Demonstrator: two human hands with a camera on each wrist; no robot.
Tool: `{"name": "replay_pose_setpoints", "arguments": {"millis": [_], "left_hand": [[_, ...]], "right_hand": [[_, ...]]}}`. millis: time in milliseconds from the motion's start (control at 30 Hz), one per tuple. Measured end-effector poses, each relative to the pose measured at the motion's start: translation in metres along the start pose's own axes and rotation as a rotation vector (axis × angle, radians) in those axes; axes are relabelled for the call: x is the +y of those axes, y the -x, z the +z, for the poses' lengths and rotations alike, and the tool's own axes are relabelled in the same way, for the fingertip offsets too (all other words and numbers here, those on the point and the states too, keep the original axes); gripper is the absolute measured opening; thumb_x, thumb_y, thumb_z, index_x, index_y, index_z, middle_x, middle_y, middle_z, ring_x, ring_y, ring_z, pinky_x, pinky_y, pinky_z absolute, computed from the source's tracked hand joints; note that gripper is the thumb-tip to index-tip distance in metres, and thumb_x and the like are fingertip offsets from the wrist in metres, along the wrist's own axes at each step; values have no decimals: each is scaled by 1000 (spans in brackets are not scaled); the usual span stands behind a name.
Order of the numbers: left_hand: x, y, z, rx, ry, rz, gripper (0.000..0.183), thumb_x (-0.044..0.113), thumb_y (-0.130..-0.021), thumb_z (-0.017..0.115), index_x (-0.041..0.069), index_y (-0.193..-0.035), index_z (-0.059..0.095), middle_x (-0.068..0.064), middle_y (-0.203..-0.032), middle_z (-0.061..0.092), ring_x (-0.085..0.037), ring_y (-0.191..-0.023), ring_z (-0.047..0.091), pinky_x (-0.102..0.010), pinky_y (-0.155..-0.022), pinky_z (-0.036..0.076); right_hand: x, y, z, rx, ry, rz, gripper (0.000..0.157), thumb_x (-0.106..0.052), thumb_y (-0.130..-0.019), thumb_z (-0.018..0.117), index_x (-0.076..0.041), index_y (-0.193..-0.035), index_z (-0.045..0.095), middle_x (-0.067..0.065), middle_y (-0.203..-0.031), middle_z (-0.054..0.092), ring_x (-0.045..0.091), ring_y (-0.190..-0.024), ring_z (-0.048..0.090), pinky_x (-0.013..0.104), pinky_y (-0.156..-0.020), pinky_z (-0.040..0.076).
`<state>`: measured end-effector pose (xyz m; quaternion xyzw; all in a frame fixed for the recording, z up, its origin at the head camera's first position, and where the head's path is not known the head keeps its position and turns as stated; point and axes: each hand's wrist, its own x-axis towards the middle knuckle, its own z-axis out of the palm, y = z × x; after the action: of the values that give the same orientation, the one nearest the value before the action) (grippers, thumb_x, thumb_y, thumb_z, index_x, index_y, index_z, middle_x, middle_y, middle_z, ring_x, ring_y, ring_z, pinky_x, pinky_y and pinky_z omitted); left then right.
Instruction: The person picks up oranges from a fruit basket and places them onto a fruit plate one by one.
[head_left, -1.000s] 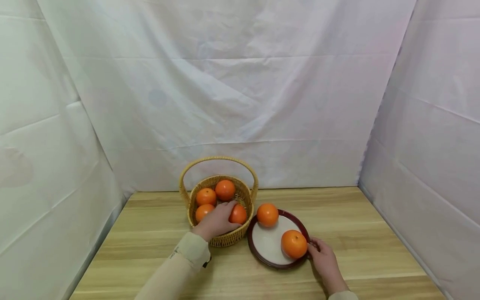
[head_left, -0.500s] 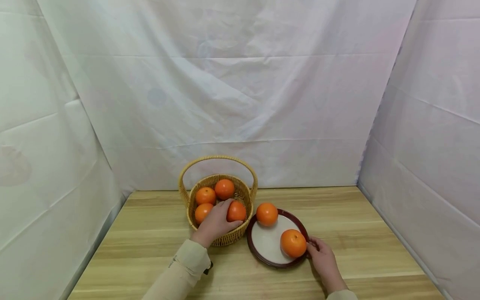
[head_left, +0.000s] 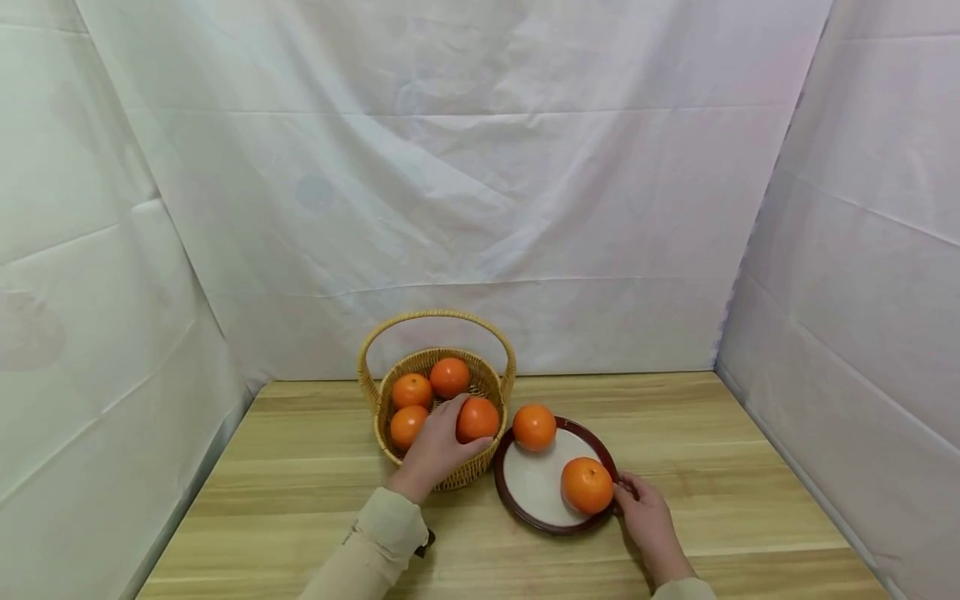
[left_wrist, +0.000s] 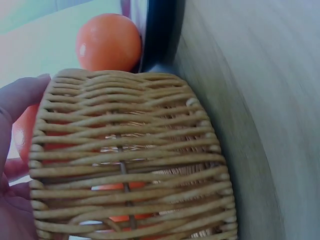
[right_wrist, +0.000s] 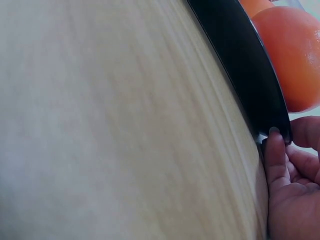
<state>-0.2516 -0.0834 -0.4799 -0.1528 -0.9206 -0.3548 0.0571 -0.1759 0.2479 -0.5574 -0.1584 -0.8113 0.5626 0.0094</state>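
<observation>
Orange [head_left: 477,419] sits gripped between the thumb and fingers of your left hand [head_left: 433,448], on their right side, at the right-hand part of the wicker basket [head_left: 461,477]; whether it clears the rim, you cannot tell. It is round, so no long axis needs lining up. Your left hand is clearly the nearer one.

The relation that seems to count is sideways: the plate [head_left: 529,487] lies right of your left fingers, just past the basket wall. One plate orange [head_left: 535,427] is directly right of the held one; another [head_left: 587,485] is farther right and closer to you, just beside your right hand [head_left: 647,518], whose fingers pinch the plate's rim. Bare plate opens right of your left fingers, toward you. Three basket oranges [head_left: 412,391] lie left of and beyond those fingers.
</observation>
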Motion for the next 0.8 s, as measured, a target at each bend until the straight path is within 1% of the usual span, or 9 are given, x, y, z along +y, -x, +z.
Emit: {"name": "replay_pose_setpoints", "arguments": {"millis": [100, 200, 333, 500, 600, 667, 800], "left_hand": [[3, 2, 0, 23, 32, 2, 81, 50, -85, 78, 14, -150, 46, -10, -146, 55, -31, -130, 55, -51, -104, 49], [6, 4, 0, 47, 61, 4, 78, 49, -85, 79, 16, -148, 47, -9, -144, 56, -30, -128, 56, -51, -104, 49], [8, 6, 2, 74, 66, 14, 77, 49, -85, 79, 18, -148, 47, -6, -143, 57, -28, -127, 57, -49, -103, 49], [15, 9, 2, 99, 82, 49, 79, 49, -85, 79, 14, -149, 47, -8, -146, 55, -30, -130, 55, -50, -105, 49], [20, 10, 2, 101, 103, 73, 80, 49, -85, 79, 12, -148, 47, -9, -145, 56, -30, -130, 56, -51, -105, 48], [23, 11, 4, 102, 111, 88, 80, 50, -85, 79, 13, -148, 47, -7, -145, 56, -29, -129, 56, -50, -105, 49], [29, 12, 7, 88, 131, 98, 80, 49, -84, 80, 14, -148, 48, -8, -147, 54, -29, -131, 55, -51, -106, 48]], "right_hand": [[-1, 0, 0, 1, -2, 1, 40, -14, -105, 51, 8, -139, 53, 25, -127, 62, 16, -99, 61, 21, -74, 54], [0, 0, 0, 0, 5, 3, 41, -14, -105, 51, 8, -139, 52, 25, -127, 62, 17, -100, 62, 21, -75, 54], [1, -1, 0, -4, 10, 4, 41, -14, -105, 50, 8, -140, 52, 25, -127, 62, 19, -102, 62, 21, -75, 54], [2, -1, 0, -7, 6, 4, 41, -14, -105, 51, 8, -140, 52, 25, -128, 62, 20, -103, 62, 20, -75, 54], [1, -1, 0, -6, 8, 4, 41, -14, -105, 51, 8, -140, 51, 25, -128, 62, 20, -103, 62, 21, -75, 54], [1, -1, 0, -4, 9, 5, 41, -14, -104, 51, 7, -140, 52, 25, -128, 62, 18, -102, 62, 20, -75, 54], [0, 0, -1, -2, 10, 0, 41, -14, -105, 52, 8, -140, 52, 24, -128, 62, 15, -99, 62, 21, -75, 54]]}}
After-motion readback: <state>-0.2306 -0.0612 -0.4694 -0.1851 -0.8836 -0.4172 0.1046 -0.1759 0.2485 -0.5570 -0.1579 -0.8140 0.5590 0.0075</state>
